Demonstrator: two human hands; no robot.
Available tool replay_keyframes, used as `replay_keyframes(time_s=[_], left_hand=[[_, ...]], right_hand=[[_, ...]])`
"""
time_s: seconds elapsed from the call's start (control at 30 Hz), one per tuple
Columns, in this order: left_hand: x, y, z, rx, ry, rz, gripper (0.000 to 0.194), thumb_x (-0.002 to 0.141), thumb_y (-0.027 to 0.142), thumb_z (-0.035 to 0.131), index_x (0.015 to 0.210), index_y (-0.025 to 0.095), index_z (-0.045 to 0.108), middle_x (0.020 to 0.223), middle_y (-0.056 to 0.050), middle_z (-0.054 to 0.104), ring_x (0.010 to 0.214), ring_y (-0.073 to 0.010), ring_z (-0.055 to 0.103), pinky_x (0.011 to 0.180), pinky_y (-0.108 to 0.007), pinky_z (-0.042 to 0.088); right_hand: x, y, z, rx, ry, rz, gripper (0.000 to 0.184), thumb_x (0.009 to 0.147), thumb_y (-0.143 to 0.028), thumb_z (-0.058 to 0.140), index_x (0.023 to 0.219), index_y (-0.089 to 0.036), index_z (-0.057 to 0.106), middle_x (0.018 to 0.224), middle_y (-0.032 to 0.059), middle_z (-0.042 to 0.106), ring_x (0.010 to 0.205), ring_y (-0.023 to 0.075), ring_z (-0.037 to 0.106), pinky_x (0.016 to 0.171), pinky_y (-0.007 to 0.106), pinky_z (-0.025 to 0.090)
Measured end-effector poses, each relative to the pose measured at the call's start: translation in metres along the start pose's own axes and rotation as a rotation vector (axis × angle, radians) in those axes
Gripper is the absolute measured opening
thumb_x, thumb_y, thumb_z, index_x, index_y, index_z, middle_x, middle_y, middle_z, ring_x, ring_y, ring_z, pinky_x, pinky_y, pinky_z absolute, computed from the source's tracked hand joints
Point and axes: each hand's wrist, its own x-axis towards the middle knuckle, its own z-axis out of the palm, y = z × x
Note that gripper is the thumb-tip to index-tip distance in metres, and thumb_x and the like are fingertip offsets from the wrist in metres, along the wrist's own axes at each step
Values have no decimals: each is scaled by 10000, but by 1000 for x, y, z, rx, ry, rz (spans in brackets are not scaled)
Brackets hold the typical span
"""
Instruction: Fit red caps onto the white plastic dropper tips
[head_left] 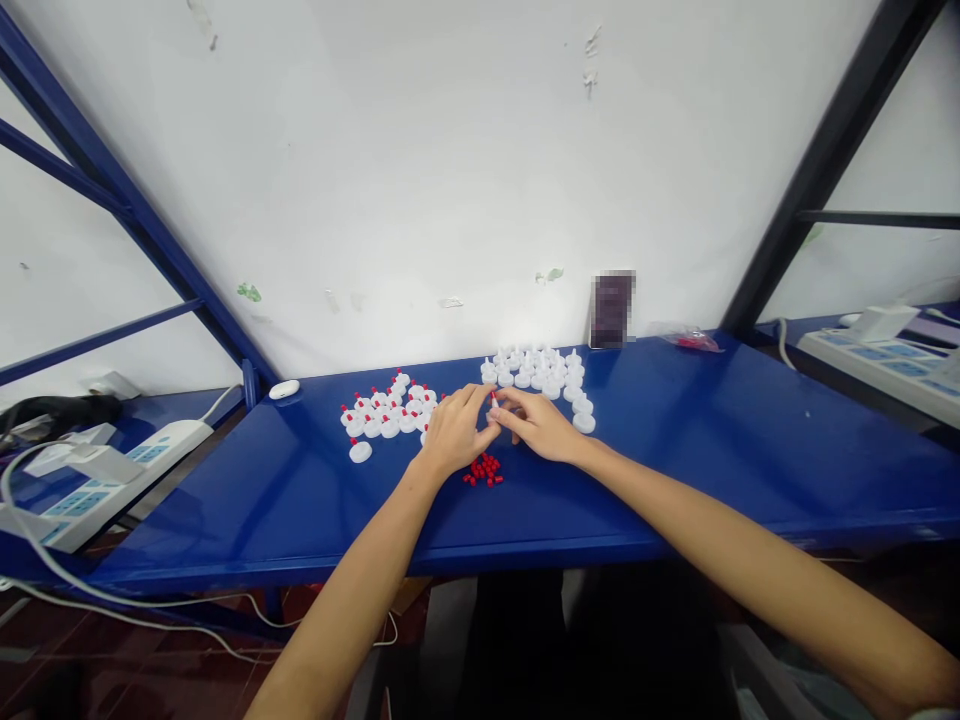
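Observation:
My left hand [454,432] and my right hand [541,425] meet over the middle of the blue shelf [675,450]. Their fingertips pinch together around a small white cap with a red tip [494,401]. Just below the hands lies a little heap of loose red tips [484,469]. To the left sits a group of white caps fitted with red tips [386,408]. Behind the right hand stands a cluster of plain white caps [536,370].
A white wall rises behind the shelf, with dark metal frame bars on both sides. White power strips [105,465] with cables lie at the left, and another power strip [877,360] at the right. A dark blurred card [611,310] leans on the wall beside a clear bag [686,338].

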Motion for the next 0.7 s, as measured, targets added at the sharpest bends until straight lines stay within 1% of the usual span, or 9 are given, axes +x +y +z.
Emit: replay_keyframes(time_s=[0.13, 0.2, 0.27, 0.33, 0.47, 0.57, 0.7], left_hand=[[0, -2, 0, -14, -33, -2, 280, 844, 219, 571, 1121, 180, 570, 1025, -75, 636, 898, -215, 617, 774, -327, 495], [0, -4, 1, -21, -33, 0, 224, 858, 238, 565, 1072, 174, 570, 992, -72, 624, 871, -209, 605, 754, -322, 484], [0, -6, 2, -28, -23, -4, 188, 869, 266, 558, 1032, 173, 560, 968, -67, 612, 840, -204, 591, 733, -320, 471], [0, -8, 2, -44, -10, -9, 175, 875, 290, 551, 1003, 173, 545, 945, -61, 599, 805, -196, 575, 708, -317, 456], [0, -10, 2, -73, 1, -9, 180, 891, 352, 517, 941, 180, 508, 895, -50, 567, 750, -190, 533, 659, -316, 415], [0, -10, 1, -109, 0, -2, 177, 916, 363, 439, 889, 192, 477, 846, -43, 539, 718, -188, 494, 641, -321, 382], [0, -12, 1, -180, -21, 22, 198, 934, 371, 387, 846, 203, 445, 796, -32, 514, 694, -182, 462, 631, -323, 356]], right_hand=[[0, -1, 0, -60, 1, -17, 285, 964, -454, 487, 1022, -189, 577, 694, -26, 621, 531, 125, 583, 590, 250, 436], [0, -1, 0, -97, 12, -42, 275, 971, -442, 475, 976, -190, 585, 676, -31, 601, 553, 123, 565, 593, 245, 409], [-1, 0, 0, -132, 27, -73, 273, 972, -436, 473, 975, -190, 592, 673, -35, 583, 576, 120, 540, 600, 242, 384], [-2, -1, 0, -169, 28, -98, 280, 975, -437, 467, 989, -190, 597, 669, -40, 565, 584, 118, 512, 601, 242, 360], [-4, -4, -2, -225, -33, -129, 295, 987, -447, 435, 973, -194, 587, 685, -36, 566, 583, 119, 478, 592, 247, 325], [-5, -7, -4, -242, -63, -142, 270, 992, -421, 424, 906, -198, 550, 691, -33, 572, 579, 119, 471, 594, 251, 317], [-5, -7, -4, -279, -77, -168, 242, 983, -369, 427, 819, -205, 496, 640, -42, 517, 562, 118, 446, 580, 251, 293]])
